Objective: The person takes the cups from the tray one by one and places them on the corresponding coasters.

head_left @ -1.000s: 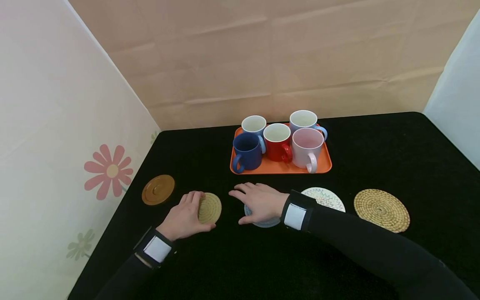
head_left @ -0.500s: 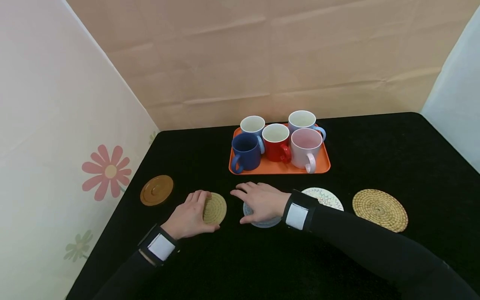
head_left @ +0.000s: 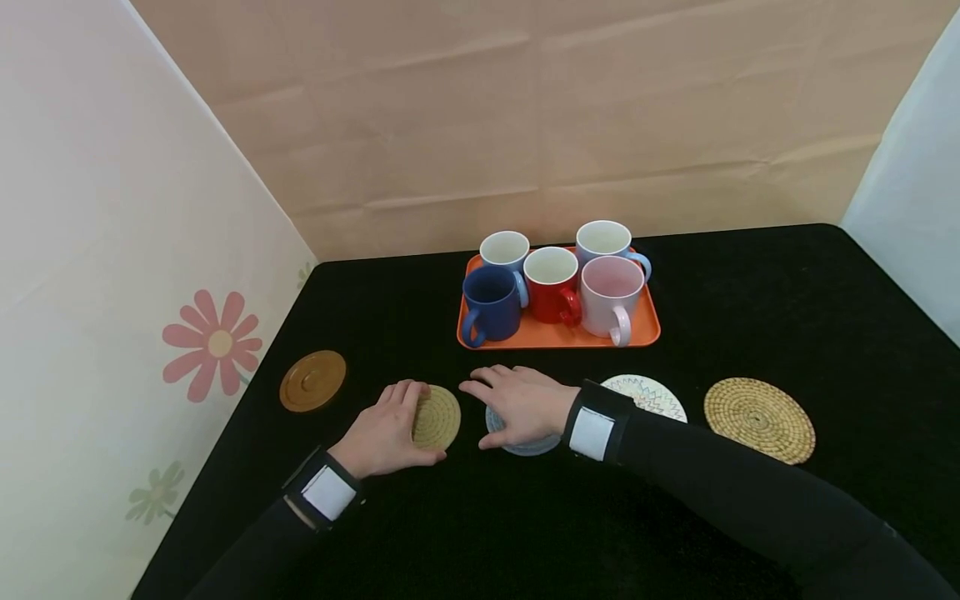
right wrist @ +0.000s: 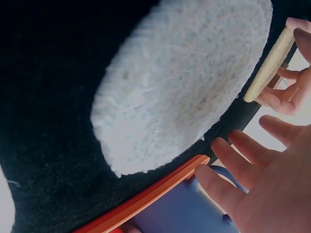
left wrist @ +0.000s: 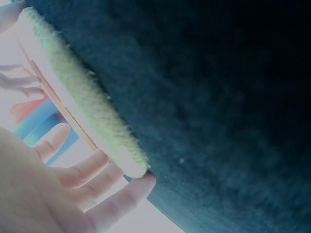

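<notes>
In the head view my left hand (head_left: pixel 386 433) holds a small round yellow-green woven coaster (head_left: pixel 440 419) by its rim, fingers at the far edge and thumb at the near one. The left wrist view shows the coaster (left wrist: pixel 92 97) edge-on against the fingers. Just to the right, my right hand (head_left: pixel 521 404) hovers above a blue-grey round coaster (head_left: pixel 534 448), partly hiding it. In the right wrist view its fingers are spread beside that coaster (right wrist: pixel 180 87), apart from its edge.
An orange tray (head_left: pixel 551 337) at the back bears several mugs, among them a dark blue mug (head_left: pixel 492 308) and a pink mug (head_left: pixel 611 300). A brown saucer-like disc (head_left: pixel 313 381) lies left; a white patterned disc (head_left: pixel 648 396) and a straw mat (head_left: pixel 760 421) lie right.
My left hand has moved a little to the right across the black table, with the yellow-green coaster moving along in it. The right hand has stayed nearly in place.
</notes>
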A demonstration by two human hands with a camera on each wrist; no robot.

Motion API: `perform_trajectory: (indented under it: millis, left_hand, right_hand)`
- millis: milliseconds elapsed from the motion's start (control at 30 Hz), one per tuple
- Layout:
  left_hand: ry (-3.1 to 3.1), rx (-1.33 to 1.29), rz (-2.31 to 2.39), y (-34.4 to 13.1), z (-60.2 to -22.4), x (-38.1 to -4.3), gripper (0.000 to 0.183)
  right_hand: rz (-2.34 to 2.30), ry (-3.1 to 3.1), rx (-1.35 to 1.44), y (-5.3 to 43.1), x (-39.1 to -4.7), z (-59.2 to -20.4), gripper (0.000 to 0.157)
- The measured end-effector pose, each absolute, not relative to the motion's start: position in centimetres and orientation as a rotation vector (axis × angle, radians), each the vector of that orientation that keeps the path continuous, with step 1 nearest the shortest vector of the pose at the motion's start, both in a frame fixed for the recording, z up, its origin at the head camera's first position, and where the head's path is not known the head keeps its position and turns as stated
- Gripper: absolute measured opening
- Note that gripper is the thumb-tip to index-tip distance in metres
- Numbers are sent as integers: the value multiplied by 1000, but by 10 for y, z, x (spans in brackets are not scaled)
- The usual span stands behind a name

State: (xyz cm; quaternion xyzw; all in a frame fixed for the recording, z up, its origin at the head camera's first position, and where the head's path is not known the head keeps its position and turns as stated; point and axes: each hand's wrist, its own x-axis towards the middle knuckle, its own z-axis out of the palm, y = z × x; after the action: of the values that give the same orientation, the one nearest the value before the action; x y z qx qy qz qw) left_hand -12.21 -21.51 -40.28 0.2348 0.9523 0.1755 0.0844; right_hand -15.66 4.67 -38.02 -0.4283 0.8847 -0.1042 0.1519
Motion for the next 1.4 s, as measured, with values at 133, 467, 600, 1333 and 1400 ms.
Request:
perform_trajectory:
  millis: [133,467,600,1333,1400]
  left_hand:
    - [2840,693,509,-214,-402,-123,91]
    - [2867,662,434,-231,-393,-131,96]
    - [2972,559,336,-255,-380,-146,91]
    - [2845,-34,383,-349,-400,-190,112]
    - [2857,-37,381,-351,-400,-190,113]
  right_hand:
    - [-294,2540,-1234,47,-157,-381,81]
    - [-309,2568,-1267,33,-160,-371,79]
    - [-291,2610,-1303,14,-167,-361,79]
    - [-374,2540,-1122,-17,-186,-381,79]
    - [-391,2522,-1123,-18,-184,-380,78]
